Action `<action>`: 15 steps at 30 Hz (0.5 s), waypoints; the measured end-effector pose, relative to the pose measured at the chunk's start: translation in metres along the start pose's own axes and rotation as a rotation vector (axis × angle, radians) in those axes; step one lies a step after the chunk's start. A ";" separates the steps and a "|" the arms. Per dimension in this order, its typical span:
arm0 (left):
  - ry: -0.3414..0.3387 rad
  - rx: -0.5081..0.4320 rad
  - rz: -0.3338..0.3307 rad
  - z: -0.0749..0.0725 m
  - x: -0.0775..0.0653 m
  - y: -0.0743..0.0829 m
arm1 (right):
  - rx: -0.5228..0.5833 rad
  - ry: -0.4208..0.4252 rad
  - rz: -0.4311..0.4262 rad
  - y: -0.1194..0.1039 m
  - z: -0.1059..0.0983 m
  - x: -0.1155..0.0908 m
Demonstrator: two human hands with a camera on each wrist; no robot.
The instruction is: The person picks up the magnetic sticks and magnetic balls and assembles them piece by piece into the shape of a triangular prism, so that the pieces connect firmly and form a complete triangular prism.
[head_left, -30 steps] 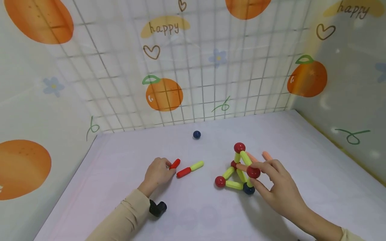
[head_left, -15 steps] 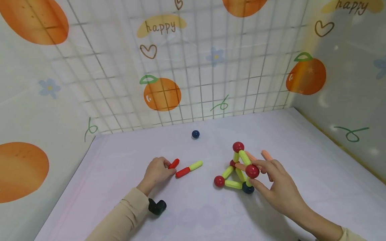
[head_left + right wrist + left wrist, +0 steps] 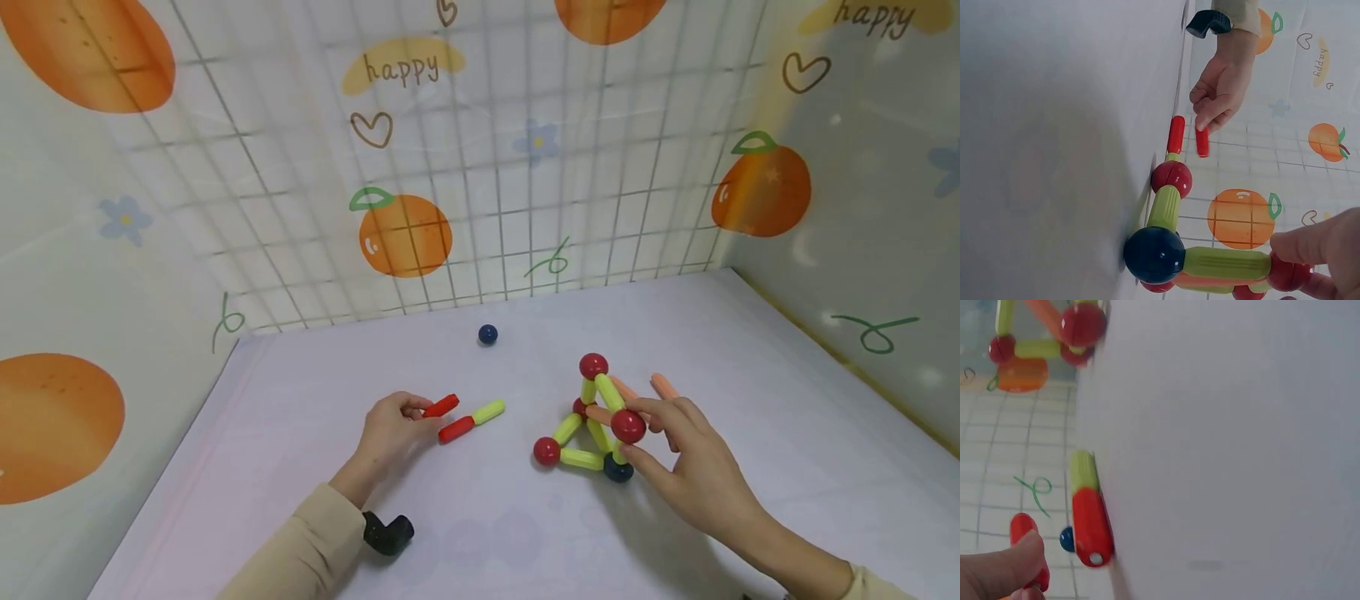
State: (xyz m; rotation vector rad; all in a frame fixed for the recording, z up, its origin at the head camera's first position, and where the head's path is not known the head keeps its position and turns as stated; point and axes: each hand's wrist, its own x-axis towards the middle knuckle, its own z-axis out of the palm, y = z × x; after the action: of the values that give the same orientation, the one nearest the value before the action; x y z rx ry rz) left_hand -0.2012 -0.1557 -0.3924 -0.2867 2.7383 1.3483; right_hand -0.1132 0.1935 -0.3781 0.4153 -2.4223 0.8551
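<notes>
Pinching a short red magnetic rod (image 3: 440, 406) between thumb and fingertips, the left hand (image 3: 392, 433) held that rod lifted just clear of the white tabletop (image 3: 300, 433), its free end pointing toward the red-and-yellow rod pair (image 3: 472, 420) lying joined end to end just beside it. The left fingers were curled closed around the rod; the left wrist view showed the thumb (image 3: 999, 575) pressed against it. The right hand (image 3: 693, 475) was partly open, fingers spread, with thumb and forefinger closed on a red ball (image 3: 628, 426) at one upper corner of the rod-and-ball frame (image 3: 592, 421). That grip appeared to steady the frame, which stood on a red ball (image 3: 547, 451) and a dark blue ball (image 3: 618, 470) joined by yellow-green rods, with another red ball (image 3: 593, 365) at its top. Two orange rods (image 3: 663, 386) lay behind the frame, close to the right fingers. A loose dark blue ball (image 3: 487, 334) rested well apart, near the gridded back wall (image 3: 480, 167).
</notes>
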 end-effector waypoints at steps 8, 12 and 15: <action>-0.203 -0.288 0.061 0.020 -0.022 0.018 | 0.012 -0.006 0.010 0.001 -0.001 0.000; -0.299 -0.308 0.113 0.031 -0.030 0.027 | 0.011 -0.012 0.010 0.000 0.000 0.000; -0.348 -0.288 0.167 0.040 -0.032 0.032 | 0.006 -0.016 0.012 0.001 0.000 0.001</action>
State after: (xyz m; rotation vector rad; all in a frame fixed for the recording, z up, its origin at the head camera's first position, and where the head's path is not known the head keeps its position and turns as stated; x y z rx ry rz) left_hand -0.1768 -0.1003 -0.3871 0.1542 2.3252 1.6551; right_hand -0.1141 0.1946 -0.3779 0.4117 -2.4399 0.8678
